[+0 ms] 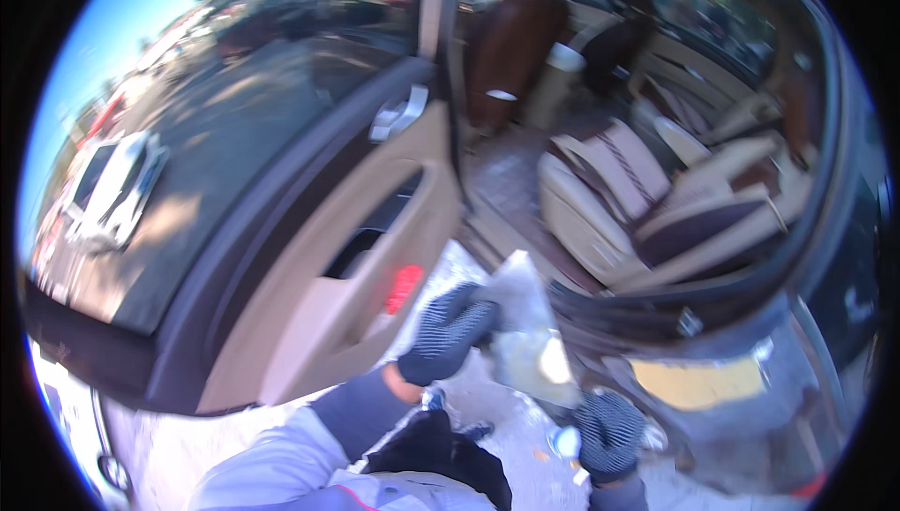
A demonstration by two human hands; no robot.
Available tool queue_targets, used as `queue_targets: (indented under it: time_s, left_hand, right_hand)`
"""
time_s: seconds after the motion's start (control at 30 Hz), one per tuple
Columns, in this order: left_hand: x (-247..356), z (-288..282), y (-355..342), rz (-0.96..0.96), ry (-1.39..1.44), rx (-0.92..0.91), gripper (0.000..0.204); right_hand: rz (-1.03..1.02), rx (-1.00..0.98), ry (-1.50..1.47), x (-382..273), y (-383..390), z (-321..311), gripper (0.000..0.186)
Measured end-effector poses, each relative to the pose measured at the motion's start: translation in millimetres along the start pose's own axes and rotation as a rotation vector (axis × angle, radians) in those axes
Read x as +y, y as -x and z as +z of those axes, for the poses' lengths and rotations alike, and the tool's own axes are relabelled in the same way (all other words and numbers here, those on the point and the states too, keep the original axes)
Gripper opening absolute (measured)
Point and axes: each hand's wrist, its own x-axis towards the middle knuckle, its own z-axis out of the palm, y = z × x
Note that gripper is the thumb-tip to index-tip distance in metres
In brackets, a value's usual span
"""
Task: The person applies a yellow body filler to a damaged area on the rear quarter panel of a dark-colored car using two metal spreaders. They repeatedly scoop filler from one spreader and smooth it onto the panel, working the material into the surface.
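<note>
My left hand (450, 333), in a dark knit glove with pale dots, is closed on the edge of a flat greyish sheet (525, 314). A pale yellow smear (553, 361) lies on the sheet's lower right part. My right hand (611, 436), gloved alike, is just below the sheet's lower end, its fingers curled. A small white rounded thing (564, 441) shows at its fingers; blur hides what kind it is. To the right, a yellowish filler patch (698, 382) covers part of the greyish car body panel (787, 361) below the rear door opening.
An open car door (328, 230) with beige trim and a red reflector (404, 289) stands at my left. Beige and brown seats (609, 173) show through the door opening. A white car (117, 187) is parked far left. Pale ground (309, 413) lies underfoot.
</note>
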Motion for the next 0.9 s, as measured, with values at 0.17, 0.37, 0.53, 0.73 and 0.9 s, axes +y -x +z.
queue_targets:
  time_s: [0.17,0.37,0.53,0.73,0.9]
  left_hand:
    - [12.3,-8.0,49.9,0.005,0.188,0.107,0.042]
    - [18.0,-29.2,113.9,0.065,-0.134,0.095,0.056]
    - [2.1,-50.6,176.4,0.182,0.103,0.293,0.035]
    - [-15.5,6.3,211.5,-0.386,0.753,-0.050,0.037]
    - [-18.4,41.4,168.4,-0.425,1.299,-0.316,0.036]
  right_hand:
    - [0.413,0.298,0.093,-32.9,10.0,-24.6,0.017]
    - [-0.054,0.226,0.266,-94.7,33.9,-10.9,0.007]
    - [-0.181,-0.040,0.025,-121.9,51.4,-4.2,0.008]
    - [0.316,0.163,-0.143,-111.4,47.0,18.0,0.020]
    - [0.392,0.159,-0.249,-74.1,47.6,39.7,0.021]
